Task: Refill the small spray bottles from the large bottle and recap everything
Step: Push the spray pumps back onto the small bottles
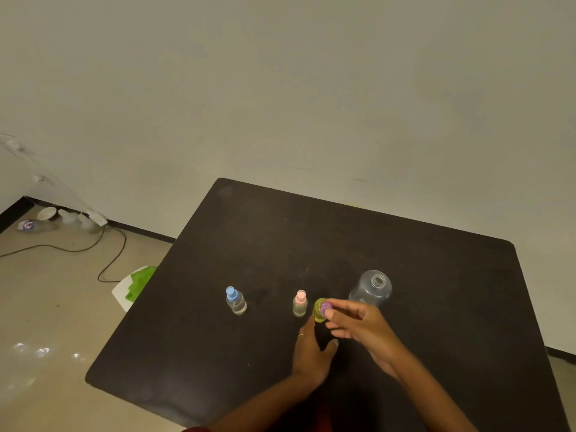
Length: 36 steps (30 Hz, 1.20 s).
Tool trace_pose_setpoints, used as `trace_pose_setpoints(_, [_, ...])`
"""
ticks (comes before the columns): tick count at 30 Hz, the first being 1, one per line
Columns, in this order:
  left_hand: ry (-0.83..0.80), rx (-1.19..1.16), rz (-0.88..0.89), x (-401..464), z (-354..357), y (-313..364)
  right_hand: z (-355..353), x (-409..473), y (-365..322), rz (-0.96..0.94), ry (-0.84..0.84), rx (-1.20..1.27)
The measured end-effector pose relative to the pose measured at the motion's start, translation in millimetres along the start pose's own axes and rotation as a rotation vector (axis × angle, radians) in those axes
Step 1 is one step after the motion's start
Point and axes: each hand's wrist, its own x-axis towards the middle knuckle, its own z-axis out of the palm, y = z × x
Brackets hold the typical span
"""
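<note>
On the dark table (436,275) a small spray bottle with a blue cap (235,300) stands at the left, and one with a pink cap (300,304) stands near the middle. The large clear bottle (372,288) stands uncapped behind my hands. My left hand (311,353) grips a small yellow-green bottle (319,310), its body mostly hidden by my fingers. My right hand (358,322) pinches a purple cap (326,307) right at that bottle's top.
The table's left edge drops to a pale floor with a black cable (103,254), a white and green object (134,286) against the table, and cups and bottles (62,219) in the far corner. A bare wall rises behind.
</note>
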Motion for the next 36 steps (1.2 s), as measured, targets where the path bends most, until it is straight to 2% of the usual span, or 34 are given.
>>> trace_pose_setpoints(4, [0.085, -0.038, -0.079, 7, 12, 4, 3, 15, 0, 0.033, 0.081, -0.009])
trace_pose_setpoints(11, [0.166, -0.069, -0.187, 21, 25, 5, 9, 32, 5, -0.039, 0.174, -0.319])
trace_pose_setpoints(15, [0.171, -0.062, -0.196, 24, 26, 7, 7, 33, 11, -0.098, 0.225, -0.493])
trace_pose_setpoints(19, [0.191, -0.039, -0.181, 21, 25, 15, 5, 33, 18, -0.118, 0.265, -0.537])
trace_pose_setpoints(23, [0.293, -0.105, -0.164, 19, 30, 20, 4, 34, 25, -0.089, 0.249, -0.556])
trace_pose_setpoints(27, [0.347, -0.175, -0.178, 22, 34, 22, 4, 34, 23, -0.180, 0.294, -0.708])
trace_pose_setpoints(30, [0.351, -0.099, -0.190, 21, 34, 22, 5, 33, 19, -0.265, 0.276, -0.809])
trace_pose_setpoints(36, [0.284, 0.102, -0.055, 3, 24, 29, -6, 25, 8, -0.241, 0.229, -0.848])
